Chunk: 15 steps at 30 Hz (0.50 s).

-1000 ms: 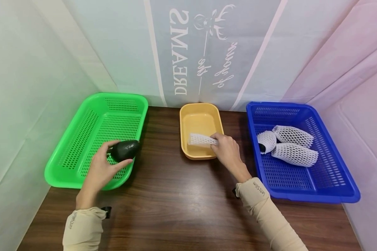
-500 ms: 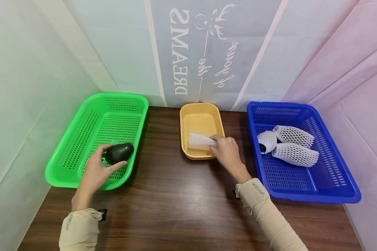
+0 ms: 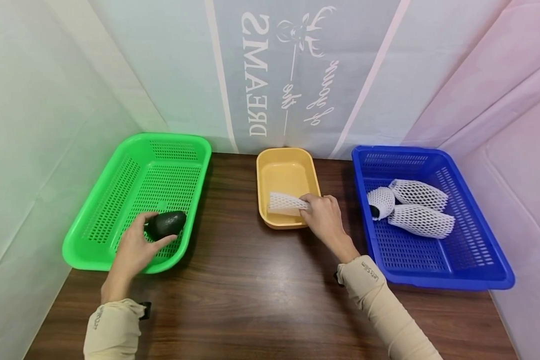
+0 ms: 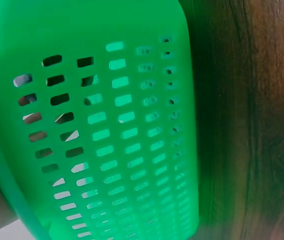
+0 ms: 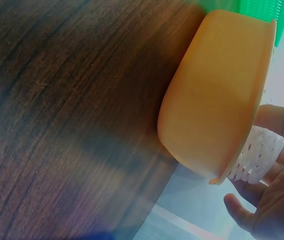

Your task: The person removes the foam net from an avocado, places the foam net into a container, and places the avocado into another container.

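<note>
My left hand [image 3: 132, 250] grips a dark, glossy avocado [image 3: 166, 224] inside the near end of the green basket [image 3: 197, 200], thumb on the near side and fingers behind. In the left wrist view the slotted basket wall [image 4: 96, 125] hides the avocado. A white foam net sleeve [image 3: 283, 201] hangs over the yellow tub [image 3: 288, 175], pinched at its right end by my right hand [image 3: 327, 220]. The right wrist view shows that hand [image 5: 277, 195] beside the tub's rim, with the netting [image 5: 257, 155] between thumb and fingers.
At the right stands a blue basket [image 3: 472, 285] with several netted fruits [image 3: 420, 221] in it; a dark end shows from one sleeve [image 3: 381, 200]. All three containers stand on a brown wooden table [image 3: 252, 300], with a printed cloth [image 3: 297, 75] behind.
My left hand has moved left and slightly nearer with the avocado, further inside the green basket. The right hand and the foam sleeve stay nearly still.
</note>
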Each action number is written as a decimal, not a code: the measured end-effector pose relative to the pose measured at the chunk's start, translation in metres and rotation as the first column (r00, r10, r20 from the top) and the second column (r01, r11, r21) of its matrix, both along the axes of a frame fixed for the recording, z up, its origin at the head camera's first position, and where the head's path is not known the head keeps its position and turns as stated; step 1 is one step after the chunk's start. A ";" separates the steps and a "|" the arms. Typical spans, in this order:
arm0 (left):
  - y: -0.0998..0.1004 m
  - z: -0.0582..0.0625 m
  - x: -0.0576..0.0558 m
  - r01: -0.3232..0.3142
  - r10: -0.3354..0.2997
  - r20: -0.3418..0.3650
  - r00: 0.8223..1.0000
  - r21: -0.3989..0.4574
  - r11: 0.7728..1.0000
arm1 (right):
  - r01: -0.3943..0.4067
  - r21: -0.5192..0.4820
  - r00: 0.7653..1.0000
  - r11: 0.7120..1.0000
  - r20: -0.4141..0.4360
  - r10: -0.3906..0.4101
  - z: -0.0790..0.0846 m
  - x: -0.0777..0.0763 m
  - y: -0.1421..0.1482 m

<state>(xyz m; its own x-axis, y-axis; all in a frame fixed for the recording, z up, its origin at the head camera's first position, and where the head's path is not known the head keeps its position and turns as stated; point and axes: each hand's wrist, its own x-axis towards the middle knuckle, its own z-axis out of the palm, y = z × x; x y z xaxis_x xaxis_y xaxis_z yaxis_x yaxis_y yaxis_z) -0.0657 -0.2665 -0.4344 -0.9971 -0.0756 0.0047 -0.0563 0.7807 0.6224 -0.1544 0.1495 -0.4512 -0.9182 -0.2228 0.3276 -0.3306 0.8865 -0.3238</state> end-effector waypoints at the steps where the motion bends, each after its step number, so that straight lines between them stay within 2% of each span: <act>1: -0.001 0.000 0.000 0.003 -0.003 0.009 1.000 -0.006 1.000 | 0.000 0.001 1.000 1.000 0.000 0.000 0.000 0.000 0.000; 15: -0.005 -0.001 -0.007 0.020 -0.007 0.165 0.986 -0.079 0.997 | -0.003 0.048 0.999 0.999 0.039 0.001 -0.003 0.001 -0.002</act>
<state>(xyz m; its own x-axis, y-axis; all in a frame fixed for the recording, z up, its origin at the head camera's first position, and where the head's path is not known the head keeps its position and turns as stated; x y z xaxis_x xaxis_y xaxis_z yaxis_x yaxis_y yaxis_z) -0.0722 -0.2719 -0.4350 -0.9858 -0.0681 -0.1536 -0.1416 0.8291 0.5409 -0.1536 0.1477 -0.4539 -0.9296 -0.2390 0.2807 -0.3202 0.9008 -0.2934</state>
